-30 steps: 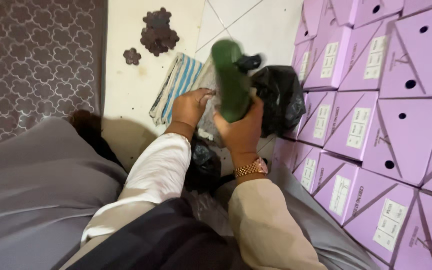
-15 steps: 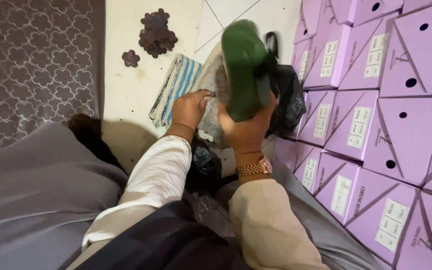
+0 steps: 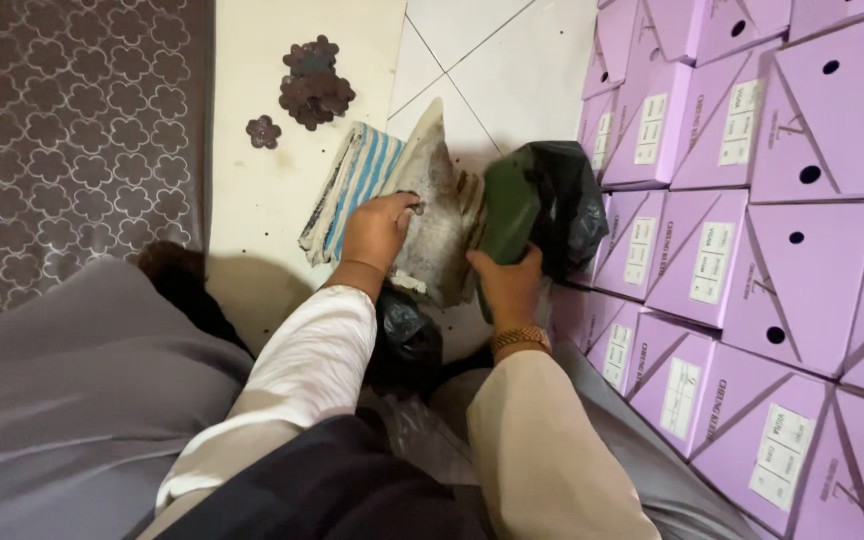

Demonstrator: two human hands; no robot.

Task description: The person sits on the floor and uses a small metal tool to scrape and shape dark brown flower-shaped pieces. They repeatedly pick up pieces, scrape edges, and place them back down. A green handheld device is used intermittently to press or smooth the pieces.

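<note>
White floor tiles [image 3: 512, 70] lie beyond the person's knees, with stacked purple boxes [image 3: 752, 200] at the right. Left hand [image 3: 377, 232] presses its grip closed on a dusty grey sack [image 3: 437, 215]. Right hand [image 3: 510, 288] clasps a dark green shoe [image 3: 507, 210] beside a black bag [image 3: 562, 195].

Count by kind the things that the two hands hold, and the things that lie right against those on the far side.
Green shoe, in the right hand: 1
Dusty grey piece, in the left hand: 1
Blue-striped cloth: 1
Black plastic bag: 1
Total: 4
</note>
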